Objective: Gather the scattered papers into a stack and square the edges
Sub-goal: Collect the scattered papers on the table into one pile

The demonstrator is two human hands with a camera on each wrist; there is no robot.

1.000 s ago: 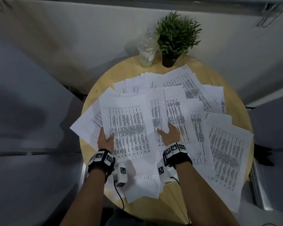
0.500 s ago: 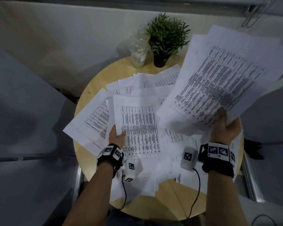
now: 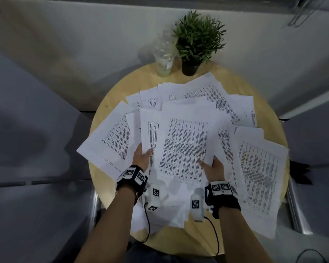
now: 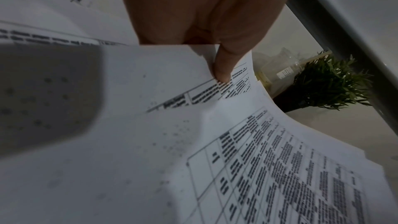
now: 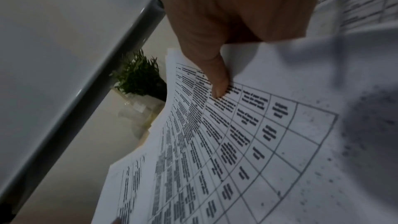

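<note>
Head view: the papers (image 3: 184,149) lie fanned and overlapping across the round wooden table (image 3: 110,99), a central bundle pinched at its near edge by the left hand (image 3: 141,159) and right hand (image 3: 213,169), thumbs on top. A potted plant (image 3: 197,40) and clear plastic cup (image 3: 164,57) stand at the far rim

White papers (image 3: 184,149) bear black tables; plant (image 3: 198,37) green.

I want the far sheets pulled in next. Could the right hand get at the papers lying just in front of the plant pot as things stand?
Probably not right away: the right hand is pinching a bundle of sheets. Once freed, the path to the far papers looks open.
</note>
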